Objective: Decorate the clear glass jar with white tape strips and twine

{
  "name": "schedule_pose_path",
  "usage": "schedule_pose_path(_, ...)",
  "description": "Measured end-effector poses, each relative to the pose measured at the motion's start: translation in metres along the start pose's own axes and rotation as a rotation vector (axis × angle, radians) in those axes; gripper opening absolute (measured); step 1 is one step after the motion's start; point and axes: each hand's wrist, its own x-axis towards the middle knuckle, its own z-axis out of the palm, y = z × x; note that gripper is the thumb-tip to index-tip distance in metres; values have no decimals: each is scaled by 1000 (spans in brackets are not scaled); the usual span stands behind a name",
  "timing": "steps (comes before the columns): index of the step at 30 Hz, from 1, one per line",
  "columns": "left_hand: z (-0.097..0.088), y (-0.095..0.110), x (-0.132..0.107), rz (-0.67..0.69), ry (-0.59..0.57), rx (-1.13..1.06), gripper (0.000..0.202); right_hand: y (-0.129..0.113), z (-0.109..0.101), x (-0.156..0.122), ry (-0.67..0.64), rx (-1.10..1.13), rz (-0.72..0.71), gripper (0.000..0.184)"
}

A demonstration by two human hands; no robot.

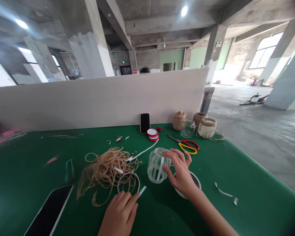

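Observation:
My right hand point(180, 172) grips a clear glass jar point(152, 168) from its right side, thumb and fingers against the glass. White tape strips run along the jar's wall. In my left hand point(121, 209) is a roll of tape point(138, 181), a ring held near its lower rim, with a short white end point(143, 190) sticking out by the fingers. Partly hidden beneath my right hand lies another white-rimmed roll point(198, 181). A loose heap of jute twine point(108, 167) spreads behind and left of the left-hand roll.
Red-and-yellow scissors point(189, 147), red-rimmed tape rolls point(152, 132) and a propped phone point(145, 123) are farther back. A bare jar point(187, 128) stands among twine-wrapped jars point(179, 121) at back right. Another phone point(50, 211) lies front left. A white partition point(100, 101) borders the green table point(255, 183).

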Motion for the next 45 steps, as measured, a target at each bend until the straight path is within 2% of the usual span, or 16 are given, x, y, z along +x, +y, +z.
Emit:
schedule_pose_path(5, -12, -18, 7, -139, 143, 103, 24, -2, 0, -2, -19, -12, -37, 24)
schedule_pose_path(8, -22, -28, 19, -214, 255, 227, 19, -4, 2, -4, 13, -40, -71, 30)
schedule_pose_path(10, -28, -28, 30, -248, 336, 299, 16, -6, 4, -6, 23, -52, -92, 32)
schedule_pose_path(12, -34, -18, 43, -223, 394, 282, 14, -8, 6, -7, 7, -51, -121, 33)
schedule_pose_path(16, -39, 16, 67, -34, 404, 50, 14, -12, 7, -9, -48, -44, -197, 33)
schedule_pose_path(19, -37, 37, 80, 12, 403, -19, 12, -14, 5, -9, -45, -62, -213, 33)
schedule_pose_path(21, -33, 42, 86, 21, 408, -1, 13, -14, 4, -9, -39, -77, -221, 33)
schedule_pose_path(28, -25, 38, 91, 24, 442, 33, 13, -14, 2, -7, -50, -79, -199, 30)
schedule_pose_path(38, -23, 38, 92, 26, 476, 48, 11, -13, 3, -6, -77, 1, -149, 27)
schedule_pose_path(45, -22, 35, 91, 44, 462, 147, 10, -14, 7, -9, -26, 72, -120, 27)
